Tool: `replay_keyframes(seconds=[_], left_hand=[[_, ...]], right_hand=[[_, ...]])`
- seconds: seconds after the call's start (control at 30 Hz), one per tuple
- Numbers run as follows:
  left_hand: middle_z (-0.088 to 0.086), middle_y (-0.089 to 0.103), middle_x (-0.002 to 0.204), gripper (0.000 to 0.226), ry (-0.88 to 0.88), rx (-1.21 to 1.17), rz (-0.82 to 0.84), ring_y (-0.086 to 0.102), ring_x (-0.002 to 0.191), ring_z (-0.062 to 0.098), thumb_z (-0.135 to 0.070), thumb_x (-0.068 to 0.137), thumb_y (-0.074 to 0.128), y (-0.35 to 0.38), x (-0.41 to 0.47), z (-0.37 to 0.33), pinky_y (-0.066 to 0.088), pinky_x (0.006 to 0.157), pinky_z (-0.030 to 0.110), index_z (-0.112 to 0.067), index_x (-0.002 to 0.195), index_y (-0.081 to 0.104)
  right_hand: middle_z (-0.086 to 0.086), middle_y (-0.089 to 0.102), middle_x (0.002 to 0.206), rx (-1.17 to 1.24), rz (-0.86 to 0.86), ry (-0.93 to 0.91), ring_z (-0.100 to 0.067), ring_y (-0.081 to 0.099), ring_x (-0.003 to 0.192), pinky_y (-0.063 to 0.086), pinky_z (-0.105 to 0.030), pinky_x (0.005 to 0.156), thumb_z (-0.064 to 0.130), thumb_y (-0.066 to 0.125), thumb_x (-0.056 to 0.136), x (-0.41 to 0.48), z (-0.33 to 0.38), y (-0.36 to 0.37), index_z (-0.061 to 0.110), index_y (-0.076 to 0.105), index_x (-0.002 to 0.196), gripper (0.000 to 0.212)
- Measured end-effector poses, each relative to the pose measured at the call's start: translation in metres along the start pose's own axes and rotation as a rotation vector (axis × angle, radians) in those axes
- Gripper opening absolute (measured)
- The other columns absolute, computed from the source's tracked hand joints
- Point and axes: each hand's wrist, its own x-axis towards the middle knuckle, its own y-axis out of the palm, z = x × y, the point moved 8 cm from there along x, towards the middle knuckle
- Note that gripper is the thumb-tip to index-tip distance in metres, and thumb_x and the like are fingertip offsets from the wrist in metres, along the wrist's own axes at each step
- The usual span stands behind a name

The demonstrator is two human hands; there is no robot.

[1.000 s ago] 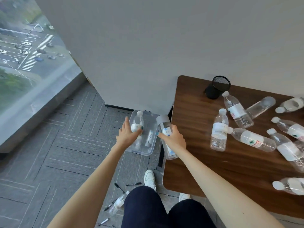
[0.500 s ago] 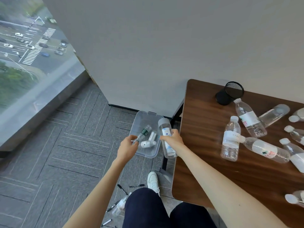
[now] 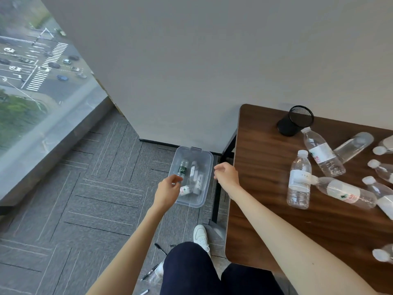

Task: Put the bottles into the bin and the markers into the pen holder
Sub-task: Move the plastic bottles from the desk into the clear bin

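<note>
Near my feet, three markers (image 3: 160,249) lie on the carpet (image 3: 85,199). My left hand (image 3: 168,192) and right hand (image 3: 226,174) hang over the bin (image 3: 197,155), fingers loose, both holding nothing. Inside it lie perhaps four binned bottles (image 3: 182,168), though they are blurred. On the table (image 3: 255,145) I count eight table bottles (image 3: 298,179), one standing. Behind them is one pen holder (image 3: 295,121).

You're in an upper-floor office: carpet tiles (image 3: 95,188) beneath your left hand (image 3: 168,191), a wood-grain desk (image 3: 261,158) by your right hand (image 3: 226,174), a street-view window (image 3: 32,81) far left.

bottles (image 3: 192,177) in bin (image 3: 207,158), left of table (image 3: 259,167)
</note>
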Motion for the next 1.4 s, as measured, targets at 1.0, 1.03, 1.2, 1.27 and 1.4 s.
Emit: replay_keyframes(seconds=[1.0, 1.03, 1.2, 1.27, 1.4], left_hand=[[0.003, 0.034, 0.145, 0.068, 0.260, 0.199, 0.089, 0.035, 0.131, 0.025, -0.038, 0.082, 0.068, 0.271, -0.077, -0.227, 0.041, 0.101, 0.047, -0.032, 0.140, 0.033], [0.004, 0.023, 0.152, 0.082, 0.253, 0.232, 0.090, 0.026, 0.137, 0.028, -0.044, 0.078, 0.071, 0.283, -0.080, -0.234, 0.037, 0.105, 0.053, -0.035, 0.144, 0.024], [0.005, -0.009, 0.161, 0.119, 0.215, 0.358, 0.103, 0.000, 0.147, 0.034, -0.057, 0.066, 0.078, 0.342, -0.081, -0.255, 0.024, 0.106, 0.065, -0.043, 0.148, -0.007], [0.008, -0.007, 0.161, 0.125, 0.166, 0.347, 0.102, 0.004, 0.146, 0.036, -0.055, 0.063, 0.081, 0.355, -0.076, -0.257, 0.026, 0.105, 0.065, -0.044, 0.147, -0.012], [0.017, 0.022, 0.150, 0.131, 0.051, 0.370, 0.055, 0.033, 0.134, 0.041, -0.045, 0.064, 0.085, 0.366, -0.066, -0.247, 0.038, 0.100, 0.057, -0.037, 0.148, -0.015]], right_hand=[[-0.001, 0.066, 0.092, 0.143, -0.285, -0.138, -0.010, 0.064, 0.072, 0.057, -0.036, 0.076, 0.005, 0.052, 0.094, -0.013, -0.174, -0.315, 0.015, 0.064, 0.095, 0.015], [0.000, 0.066, 0.090, 0.137, -0.296, -0.136, -0.010, 0.064, 0.072, 0.057, -0.037, 0.077, 0.005, 0.052, 0.094, -0.011, -0.182, -0.326, 0.016, 0.064, 0.095, 0.016], [0.002, 0.065, 0.087, 0.115, -0.317, -0.138, -0.014, 0.066, 0.080, 0.058, -0.034, 0.077, 0.006, 0.052, 0.095, -0.003, -0.211, -0.367, 0.019, 0.063, 0.094, 0.017], [0.001, 0.065, 0.091, 0.107, -0.310, -0.135, -0.017, 0.066, 0.086, 0.057, -0.030, 0.077, 0.006, 0.051, 0.095, 0.000, -0.220, -0.375, 0.020, 0.063, 0.095, 0.018], [0.001, 0.066, 0.095, 0.098, -0.298, -0.150, -0.016, 0.067, 0.091, 0.059, -0.031, 0.081, 0.008, 0.054, 0.095, 0.004, -0.234, -0.384, 0.019, 0.064, 0.097, 0.015]])
